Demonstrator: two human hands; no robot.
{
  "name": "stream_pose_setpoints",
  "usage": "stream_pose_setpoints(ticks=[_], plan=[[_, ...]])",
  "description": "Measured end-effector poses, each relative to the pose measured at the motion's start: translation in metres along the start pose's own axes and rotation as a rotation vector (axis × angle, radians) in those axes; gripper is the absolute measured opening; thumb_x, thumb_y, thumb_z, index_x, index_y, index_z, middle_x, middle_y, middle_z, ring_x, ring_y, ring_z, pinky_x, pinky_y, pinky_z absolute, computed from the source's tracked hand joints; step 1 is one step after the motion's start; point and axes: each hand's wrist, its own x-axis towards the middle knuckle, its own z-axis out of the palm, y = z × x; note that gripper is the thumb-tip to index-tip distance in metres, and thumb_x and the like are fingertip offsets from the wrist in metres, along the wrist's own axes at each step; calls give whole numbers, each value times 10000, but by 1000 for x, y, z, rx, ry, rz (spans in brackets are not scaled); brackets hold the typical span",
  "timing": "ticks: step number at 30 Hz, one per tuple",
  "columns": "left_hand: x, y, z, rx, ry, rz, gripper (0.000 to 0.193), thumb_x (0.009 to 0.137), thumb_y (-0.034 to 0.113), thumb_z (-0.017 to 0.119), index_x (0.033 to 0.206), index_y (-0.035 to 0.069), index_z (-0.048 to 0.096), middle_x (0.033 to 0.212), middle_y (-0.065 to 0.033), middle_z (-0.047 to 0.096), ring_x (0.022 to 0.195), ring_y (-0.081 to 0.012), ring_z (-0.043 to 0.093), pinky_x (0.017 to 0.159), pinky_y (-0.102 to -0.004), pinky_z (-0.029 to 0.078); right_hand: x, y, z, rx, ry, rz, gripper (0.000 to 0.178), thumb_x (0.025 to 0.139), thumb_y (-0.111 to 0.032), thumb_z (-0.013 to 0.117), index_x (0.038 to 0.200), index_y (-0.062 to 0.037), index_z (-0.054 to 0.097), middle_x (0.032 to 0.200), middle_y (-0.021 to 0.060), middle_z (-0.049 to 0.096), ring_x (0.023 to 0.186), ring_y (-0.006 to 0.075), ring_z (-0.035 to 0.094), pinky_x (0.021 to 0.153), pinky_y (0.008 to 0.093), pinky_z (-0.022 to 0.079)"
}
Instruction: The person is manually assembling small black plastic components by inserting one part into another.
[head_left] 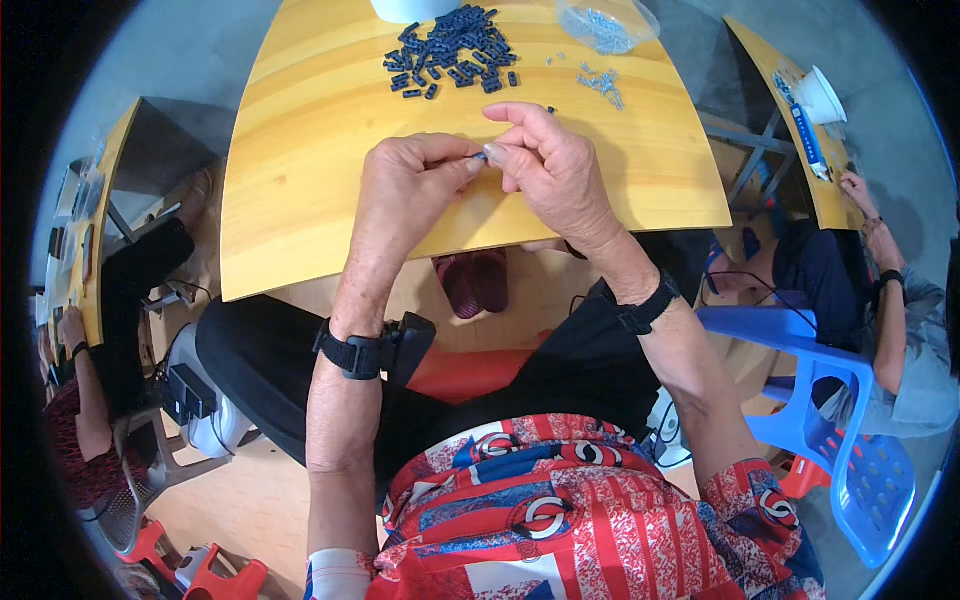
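Note:
Over the near part of the yellow wooden table [300, 180], my hands meet at the fingertips. My left hand [405, 185] pinches a small dark blue plastic part [479, 157] between thumb and forefinger. From the other side, the thumb of my right hand [555, 170] presses in at the part's end. The right fingers are bent, and whatever they pinch there is too small to make out. Beyond my hands lies a heap of similar dark blue plastic parts with holes [455, 45]. Small silver metal pieces [602, 88], perhaps screws, are scattered to its right.
At the far edge stand a white container [415, 8] and a clear plastic bag [610, 28] of silver pieces. One small dark part [551, 109] lies behind my right hand. A blue plastic chair [850, 400] is at right. Other people sit at tables on both sides.

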Motion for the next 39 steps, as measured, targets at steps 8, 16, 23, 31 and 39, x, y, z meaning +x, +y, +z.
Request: stream_pose_setpoints(ticks=[8, 16, 23, 31, 39], plan=[[-3, 5, -5, -327, 72, -130, 134, 827, 82, 671, 920, -12, 694, 742, -50, 664, 628, -78, 587, 568, -195, 479, -5, 0, 2, 20, 114, -49, 116, 853, -48, 588, 957, 0, 613, 764, 89, 655, 578, 137, 614, 534, 258, 491], [-1, 4, -3, -318, 48, -117, 143, 829, 88, 668, 917, -23, 687, 730, -62, 661, 617, -91, 594, 568, -209, 492, -5, 1, 4, -80, 136, -107, 115, 836, -28, 581, 940, -10, 627, 827, 107, 655, 627, 188, 637, 567, 287, 507], [-1, 0, 0, -339, 17, -105, 110, 814, 59, 669, 876, -29, 687, 705, -55, 656, 597, -79, 589, 554, -206, 493, -5, 3, 5, -150, 111, -198, 144, 778, 16, 597, 912, -13, 643, 800, 116, 637, 707, 230, 640, 612, 299, 503], [1, -2, 3, -357, 4, -119, 101, 834, 38, 643, 894, -33, 681, 746, -72, 666, 638, -100, 616, 585, -204, 508, 3, 8, 1, -6, 20, -190, 117, 773, 39, 599, 859, 2, 669, 881, 94, 640, 807, 176, 625, 700, 261, 493], [1, 5, 0, -316, -20, -178, 134, 840, 31, 630, 948, -37, 672, 803, -84, 677, 668, -103, 631, 631, -215, 539, 0, 8, 3, -86, 9, -265, 132, 786, 11, 599, 890, -10, 678, 903, 97, 642, 802, 188, 636, 701, 269, 499]])
